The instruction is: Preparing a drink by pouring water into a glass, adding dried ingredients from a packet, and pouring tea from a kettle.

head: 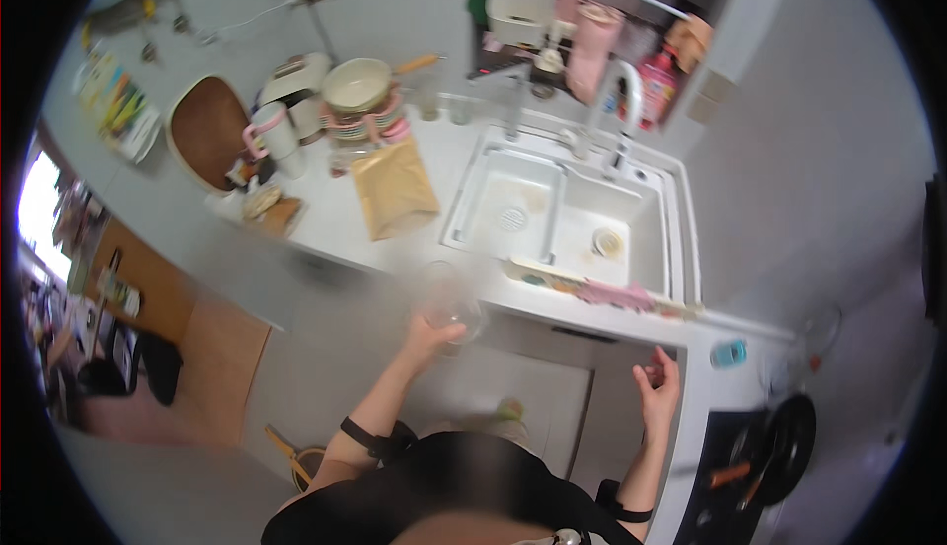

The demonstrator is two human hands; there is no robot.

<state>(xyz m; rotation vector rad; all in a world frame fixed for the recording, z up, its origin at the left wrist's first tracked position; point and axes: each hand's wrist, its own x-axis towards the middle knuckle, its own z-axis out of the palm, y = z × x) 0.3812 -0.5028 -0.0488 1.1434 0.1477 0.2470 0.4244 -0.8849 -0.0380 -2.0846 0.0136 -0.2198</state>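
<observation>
My left hand [429, 339] is closed around a clear, see-through container [460, 316], held over the floor in front of the white counter's edge. Blur and a hazy patch hide its exact shape. Off to the right, my right hand [660, 382] has its fingers apart and bent, with nothing in them. It is near the counter corner beside the sink. A white double-basin sink [559, 197] with a curved faucet [635, 97] lies ahead of me. On the counter to its left rests a brown paper bag [398, 188].
A black frying pan [795, 449] sits on the dark cooktop [703, 486] at right, near a blue item [729, 353]. Stacked bowls [356, 86], a pink-handled tumbler [277, 134] and a toaster-like appliance [300, 79] stand at the back left. A pink cloth [614, 295] hangs at the sink's front edge.
</observation>
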